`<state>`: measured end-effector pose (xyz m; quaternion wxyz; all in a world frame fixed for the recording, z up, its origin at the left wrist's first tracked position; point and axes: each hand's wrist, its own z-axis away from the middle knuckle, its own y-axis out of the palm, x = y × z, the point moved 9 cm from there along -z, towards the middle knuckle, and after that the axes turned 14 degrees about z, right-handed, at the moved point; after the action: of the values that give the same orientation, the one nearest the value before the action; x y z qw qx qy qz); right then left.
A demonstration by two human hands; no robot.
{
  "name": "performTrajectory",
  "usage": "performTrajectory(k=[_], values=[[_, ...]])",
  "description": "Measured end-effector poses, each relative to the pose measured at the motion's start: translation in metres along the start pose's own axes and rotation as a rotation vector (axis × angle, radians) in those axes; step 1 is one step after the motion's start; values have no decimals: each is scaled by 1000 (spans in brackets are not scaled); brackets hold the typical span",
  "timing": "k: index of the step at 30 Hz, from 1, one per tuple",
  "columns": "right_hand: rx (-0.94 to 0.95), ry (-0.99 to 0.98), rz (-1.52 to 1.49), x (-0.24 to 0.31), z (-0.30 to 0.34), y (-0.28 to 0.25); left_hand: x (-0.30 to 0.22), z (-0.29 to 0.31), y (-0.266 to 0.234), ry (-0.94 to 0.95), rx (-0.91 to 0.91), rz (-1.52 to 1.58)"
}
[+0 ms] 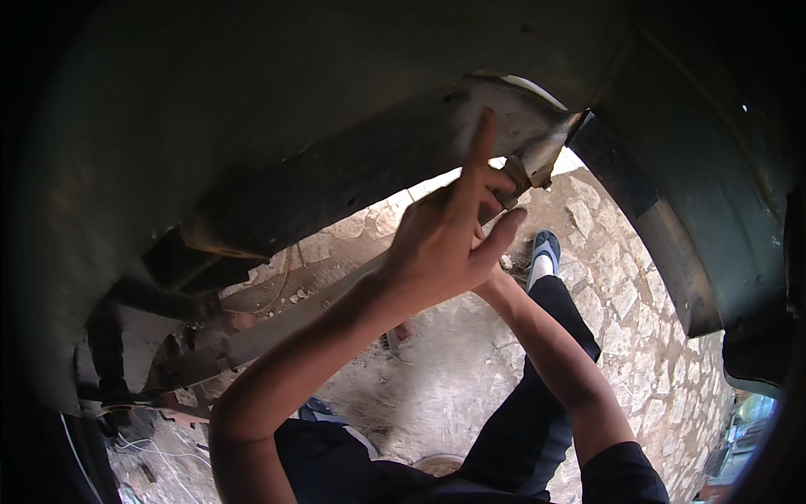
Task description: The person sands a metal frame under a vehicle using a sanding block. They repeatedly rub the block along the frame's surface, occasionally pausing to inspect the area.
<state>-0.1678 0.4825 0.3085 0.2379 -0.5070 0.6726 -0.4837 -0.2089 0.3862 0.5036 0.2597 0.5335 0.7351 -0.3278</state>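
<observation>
My left hand (pixel 441 239) is raised under the dark vehicle body, its index finger stretched up in front of a bare grey metal panel (pixel 516 118). Its thumb points out to the right, apart from the other fingers, which are partly bent. Just beyond these fingers is a small grey blocky piece (pixel 507 200); I cannot tell whether it is held or belongs to the bodywork. Behind the left hand, my right hand (pixel 497 281) shows only around the wrist, so its fingers are hidden. A jagged metal corner (pixel 544 160) hangs to the right of both hands.
Dark bodywork (pixel 294 92) arches overhead, with a curved green panel (pixel 714 210) on the right. Suspension parts (pixel 109 353) and a long bar (pixel 269 336) lie to the left. White wires (pixel 159 449) trail over the ground. Stone paving (pixel 625 294) spreads around my sandalled foot (pixel 546 248).
</observation>
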Motion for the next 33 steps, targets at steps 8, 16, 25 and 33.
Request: performTrajectory(k=[8, 16, 25, 33], values=[[142, 2, 446, -14, 0, 27, -21, -16, -11, 17, -9, -220], [228, 35, 503, -3, 2, 12, -56, -22, -23, -96, -13, -666], [195, 19, 526, -7, 3, 22, -65, -26, -25, -64, -2, -801], [246, 3, 499, -5, 4, 18, -68, -23, -29, -78, 20, -846]])
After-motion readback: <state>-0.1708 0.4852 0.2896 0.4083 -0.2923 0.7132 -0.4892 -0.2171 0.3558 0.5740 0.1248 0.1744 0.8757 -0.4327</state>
